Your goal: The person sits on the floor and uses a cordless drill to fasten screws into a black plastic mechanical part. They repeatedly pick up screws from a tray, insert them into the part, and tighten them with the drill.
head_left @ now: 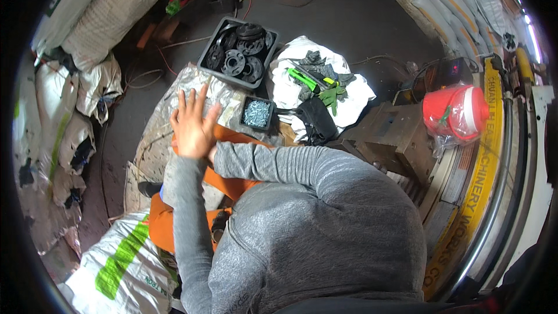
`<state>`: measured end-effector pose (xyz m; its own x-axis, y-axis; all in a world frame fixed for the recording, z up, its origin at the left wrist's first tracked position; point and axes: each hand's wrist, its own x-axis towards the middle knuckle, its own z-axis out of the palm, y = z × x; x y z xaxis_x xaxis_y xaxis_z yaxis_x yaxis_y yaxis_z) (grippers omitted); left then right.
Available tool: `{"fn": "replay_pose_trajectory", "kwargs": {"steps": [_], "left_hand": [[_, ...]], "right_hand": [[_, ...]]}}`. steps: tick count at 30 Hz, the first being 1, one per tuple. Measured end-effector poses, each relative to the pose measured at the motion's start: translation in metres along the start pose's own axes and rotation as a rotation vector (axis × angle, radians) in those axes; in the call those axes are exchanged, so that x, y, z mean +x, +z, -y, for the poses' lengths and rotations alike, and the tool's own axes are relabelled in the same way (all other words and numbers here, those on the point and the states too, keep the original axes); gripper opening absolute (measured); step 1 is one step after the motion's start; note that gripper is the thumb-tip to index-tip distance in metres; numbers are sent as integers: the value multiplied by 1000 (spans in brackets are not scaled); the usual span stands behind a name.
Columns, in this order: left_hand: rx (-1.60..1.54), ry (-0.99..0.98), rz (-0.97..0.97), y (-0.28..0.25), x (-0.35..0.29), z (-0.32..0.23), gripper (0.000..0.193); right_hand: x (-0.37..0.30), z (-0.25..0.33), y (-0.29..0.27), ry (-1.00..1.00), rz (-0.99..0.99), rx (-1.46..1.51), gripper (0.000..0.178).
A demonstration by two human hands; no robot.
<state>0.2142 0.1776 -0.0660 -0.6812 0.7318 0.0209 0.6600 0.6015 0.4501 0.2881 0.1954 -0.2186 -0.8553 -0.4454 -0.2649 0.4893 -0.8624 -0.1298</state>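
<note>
Both hands (193, 125) are up together over my orange lap, fingers (182, 100) spread, holding nothing, can't really tell left from right. Just right of them sits the small screw tray (257, 114), bigger crate (238, 52) of black flanges behind it, green gloves (332, 95) further right.

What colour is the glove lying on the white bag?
Bright green. The glove lies on the white bag beside a dark cloth, seen in the head view.

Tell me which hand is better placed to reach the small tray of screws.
Right hand, probably: its wrist lies nearest the tray of screws. The open left hand is raised farther left and hides most of the right one.
</note>
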Motion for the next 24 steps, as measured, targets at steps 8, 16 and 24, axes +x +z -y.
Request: {"fn": "replay_pose_trajectory", "kwargs": {"steps": [8,16,24], "left_hand": [[-430,156,73,-59,-95,-41,63],[450,-304,-617,-286,-236,116,51],[735,-1344,-766,-363,-540,207,47]], "right_hand": [[45,12,46,-442,-39,-299,44],[9,52,0,-37,-151,-53,43],[-5,106,-29,-140,-403,-25,28]]}}
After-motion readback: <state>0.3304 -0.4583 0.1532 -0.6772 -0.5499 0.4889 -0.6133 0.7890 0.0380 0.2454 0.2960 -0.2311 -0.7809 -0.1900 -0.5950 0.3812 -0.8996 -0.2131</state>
